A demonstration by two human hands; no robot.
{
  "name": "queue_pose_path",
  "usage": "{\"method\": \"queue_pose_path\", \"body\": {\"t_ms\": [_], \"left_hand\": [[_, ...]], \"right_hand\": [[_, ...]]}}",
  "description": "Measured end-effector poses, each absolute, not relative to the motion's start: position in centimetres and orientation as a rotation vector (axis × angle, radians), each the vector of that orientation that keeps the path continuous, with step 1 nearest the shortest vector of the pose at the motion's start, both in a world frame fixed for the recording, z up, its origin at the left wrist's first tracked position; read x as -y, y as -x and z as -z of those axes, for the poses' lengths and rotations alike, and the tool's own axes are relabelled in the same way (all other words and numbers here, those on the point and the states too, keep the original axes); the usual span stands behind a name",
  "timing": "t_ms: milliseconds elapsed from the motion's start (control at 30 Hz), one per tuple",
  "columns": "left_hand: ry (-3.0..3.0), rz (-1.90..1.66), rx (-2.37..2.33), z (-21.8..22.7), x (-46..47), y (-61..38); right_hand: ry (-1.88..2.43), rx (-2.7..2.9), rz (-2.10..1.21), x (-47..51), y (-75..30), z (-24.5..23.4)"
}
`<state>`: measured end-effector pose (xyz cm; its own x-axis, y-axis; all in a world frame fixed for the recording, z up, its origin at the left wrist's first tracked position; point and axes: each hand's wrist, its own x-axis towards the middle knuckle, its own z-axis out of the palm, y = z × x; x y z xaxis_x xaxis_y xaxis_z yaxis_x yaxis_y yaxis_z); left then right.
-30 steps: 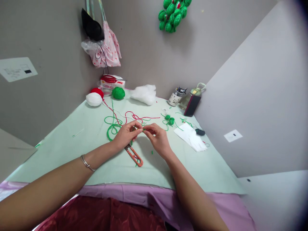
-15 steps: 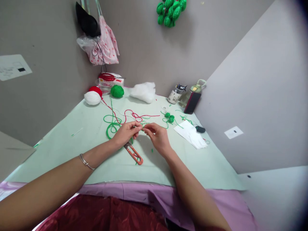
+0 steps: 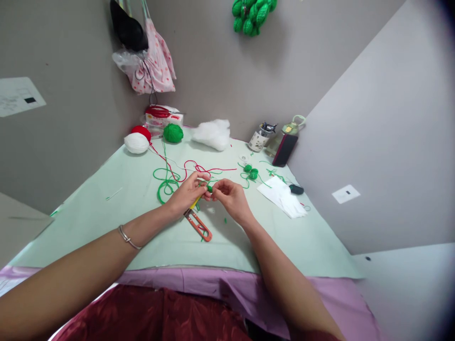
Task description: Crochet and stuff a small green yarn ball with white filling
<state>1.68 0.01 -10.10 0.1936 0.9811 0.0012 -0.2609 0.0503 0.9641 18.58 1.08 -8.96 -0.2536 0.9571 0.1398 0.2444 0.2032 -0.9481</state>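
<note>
A small green yarn piece (image 3: 209,189) is pinched in my left hand (image 3: 190,194), above the middle of the table. My right hand (image 3: 229,196) is closed with its fingertips at the right end of that piece; what lies between them is too small to make out. Under my left palm shows part of a slim yellow thing (image 3: 195,203), its ends hidden. Orange thread snips (image 3: 199,226) lie on the table just below my left hand. Loose green yarn (image 3: 164,188) loops left of my hands, and red yarn (image 3: 202,169) trails behind them.
At the back stand a green yarn ball (image 3: 173,133), white (image 3: 137,143) and red balls, white stuffing (image 3: 212,134), a pen cup (image 3: 260,137) and a phone (image 3: 285,150) leaning on a bottle. Small green balls (image 3: 250,172) and white paper (image 3: 280,196) lie to the right.
The fingers of my left hand have opened out somewhat, and more of the green piece shows. The yellow thing has come into view under the left palm. My right fingertips have shifted slightly.
</note>
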Motion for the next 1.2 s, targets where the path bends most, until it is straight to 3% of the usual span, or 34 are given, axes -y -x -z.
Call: {"method": "queue_pose_path", "body": {"t_ms": [533, 900, 1200], "left_hand": [[-0.936, -1.093, -0.854, 9.7, 0.2, -1.8], [-0.825, -1.099, -0.834, 9.9, -1.0, -0.9], [-0.807, -1.036, -0.82, 10.0, -1.0, -0.1]], "right_hand": [[1.21, 1.788, -0.935, -0.8, -18.5, 9.3], [1.251, 2.018, -0.559, -1.0, -19.3, 8.6], [1.086, 1.943, -0.653, 2.4, -22.5, 3.5]]}}
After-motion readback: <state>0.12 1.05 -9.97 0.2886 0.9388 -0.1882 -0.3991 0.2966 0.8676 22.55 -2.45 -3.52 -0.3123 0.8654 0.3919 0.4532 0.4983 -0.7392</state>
